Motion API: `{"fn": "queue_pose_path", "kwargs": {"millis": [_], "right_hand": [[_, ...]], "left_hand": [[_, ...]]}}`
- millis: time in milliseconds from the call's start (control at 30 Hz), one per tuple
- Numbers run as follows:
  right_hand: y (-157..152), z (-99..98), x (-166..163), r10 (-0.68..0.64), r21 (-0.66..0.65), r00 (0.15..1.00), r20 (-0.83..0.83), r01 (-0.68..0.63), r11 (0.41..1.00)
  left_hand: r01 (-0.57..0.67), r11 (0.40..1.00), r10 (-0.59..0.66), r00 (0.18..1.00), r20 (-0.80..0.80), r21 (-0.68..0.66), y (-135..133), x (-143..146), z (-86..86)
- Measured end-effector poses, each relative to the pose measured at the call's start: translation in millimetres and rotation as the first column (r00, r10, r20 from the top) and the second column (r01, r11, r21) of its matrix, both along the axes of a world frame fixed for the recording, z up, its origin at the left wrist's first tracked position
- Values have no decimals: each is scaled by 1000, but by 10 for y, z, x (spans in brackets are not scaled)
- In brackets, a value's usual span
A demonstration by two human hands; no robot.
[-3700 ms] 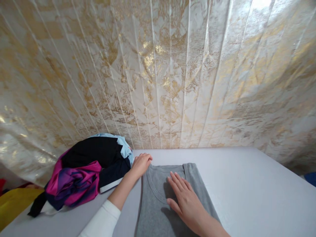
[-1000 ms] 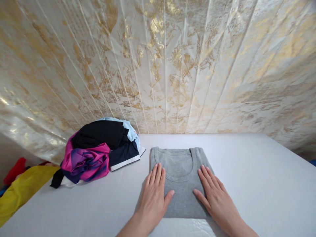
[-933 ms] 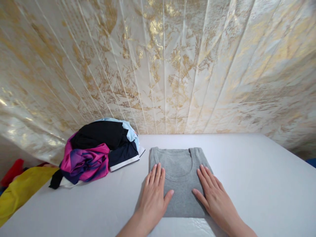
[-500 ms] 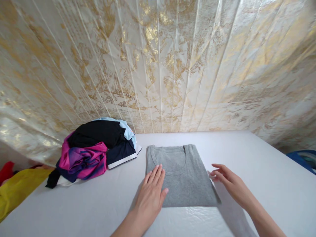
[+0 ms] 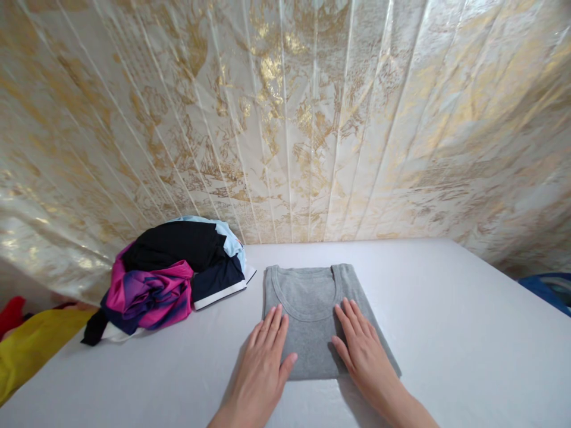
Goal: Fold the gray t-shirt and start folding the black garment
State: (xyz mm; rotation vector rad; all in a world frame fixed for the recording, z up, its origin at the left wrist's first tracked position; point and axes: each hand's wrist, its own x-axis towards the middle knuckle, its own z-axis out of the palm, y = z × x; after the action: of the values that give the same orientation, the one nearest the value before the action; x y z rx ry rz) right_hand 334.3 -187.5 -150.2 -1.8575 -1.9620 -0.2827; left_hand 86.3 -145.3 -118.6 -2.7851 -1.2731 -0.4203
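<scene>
Rests the left hand (image 5: pixel 263 362) open on the folded gray shirt (image 5: pixel 307 348), palm down, with the fingers nearly together and the thumb spread well apart. Lays the right hand (image 5: pixel 368 356) open on the same cloth, with the fingers slightly parted and the thumb pointing inward. Touches the front below the scooped neckline with both, left and right of the middle. Cannot tell how firmly either palm presses.

Lies flat near the middle of the white table (image 5: pixel 468 333), neckline toward the far edge, lower hem toward the wearer. Reaches past the right wrist with the lower right corner, and passes under the left hand with the left border. Offers a wide stretch of tabletop on the right, as far as a slanting edge, and a narrower strip behind the neckline. Ends at the back against a gold-patterned curtain (image 5: pixel 285 137).

On the left, crowds close to the upper left corner, across a small gap, with a heap of black cloth (image 5: pixel 173 245), pink and purple cloth (image 5: pixel 156 291), light blue cloth (image 5: pixel 231 241) and white-banded navy cloth (image 5: pixel 216 282). Farther left, shows yellow cloth (image 5: pixel 40 336) and red cloth (image 5: pixel 12 314); at far right, a blue item (image 5: pixel 546 290), partly cut off.
</scene>
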Motion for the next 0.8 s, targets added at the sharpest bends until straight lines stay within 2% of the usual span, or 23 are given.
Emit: {"fn": "queue_pose_path", "kwargs": {"millis": [167,300,367,433,500,600,633,700,800], "right_hand": [[6,-62,52,21,26,993,115,-25,999],[10,-83,248,8,19,986,164,-11,1000],[41,-103,495,0,0,986,169,0,1000],[102,-110,874,6,-50,988,157,2,999],[185,-84,1320,-11,-140,990,139,31,990],[291,13,1807,-281,-174,948,148,304,937],[309,44,1858,-354,-159,924,147,376,913],[323,70,1771,-422,-125,898,125,436,891],[323,2,1352,-429,-101,899,90,436,894]], "left_hand": [[0,1000,0,1000,19,-22,-58,-107,-120],[28,989,-23,999,39,-144,-56,88,-58],[22,974,-16,999,32,-225,-22,313,13],[27,954,-14,999,44,-298,32,620,86],[92,929,-61,993,97,-358,85,974,141],[237,888,-176,967,186,-395,100,1448,164],[265,882,-197,958,206,-390,81,1556,153],[297,877,-222,948,230,-378,16,1668,110],[306,866,-238,948,212,-396,-87,1595,43]]}}
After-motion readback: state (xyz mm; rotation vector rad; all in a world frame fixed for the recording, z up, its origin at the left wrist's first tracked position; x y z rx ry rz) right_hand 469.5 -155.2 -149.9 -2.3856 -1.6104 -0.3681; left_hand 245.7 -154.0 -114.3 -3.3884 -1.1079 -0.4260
